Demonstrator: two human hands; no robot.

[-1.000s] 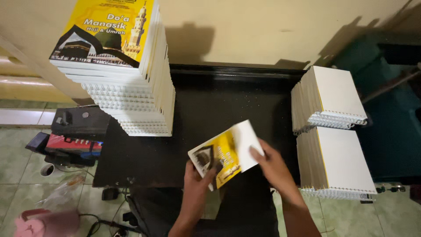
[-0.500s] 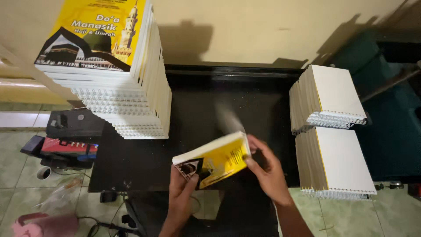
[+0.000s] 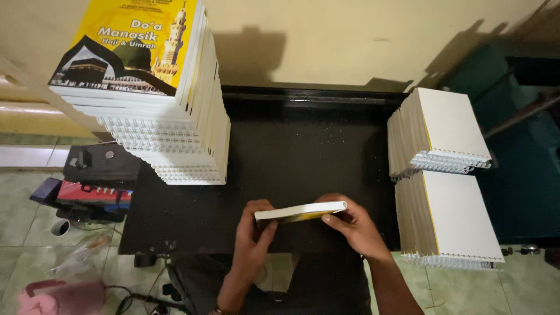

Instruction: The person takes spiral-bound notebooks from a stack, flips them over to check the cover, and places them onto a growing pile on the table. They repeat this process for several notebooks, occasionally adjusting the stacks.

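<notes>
Both my hands hold one small yellow-covered booklet [image 3: 300,210] edge-on over the near part of the black table [image 3: 291,151], its white page edge facing up. My left hand [image 3: 254,227] grips its left end and my right hand [image 3: 350,224] grips its right end. A tall stack of spiral-bound booklets with a yellow picture cover [image 3: 151,87] stands at the table's left. Two stacks of booklets with white faces up stand at the right, one farther [image 3: 443,131] and one nearer [image 3: 449,216].
A cream wall runs behind the table. On the tiled floor at the left lie a black machine [image 3: 102,163], a red and black device [image 3: 87,192], cables and a pink object [image 3: 55,297]. A dark teal piece of furniture [image 3: 519,146] stands at the right.
The booklet was held open and tilted with its yellow cover showing; it has been shut and turned edge-on, lower and nearer the table's front edge. Both hands stayed on it.
</notes>
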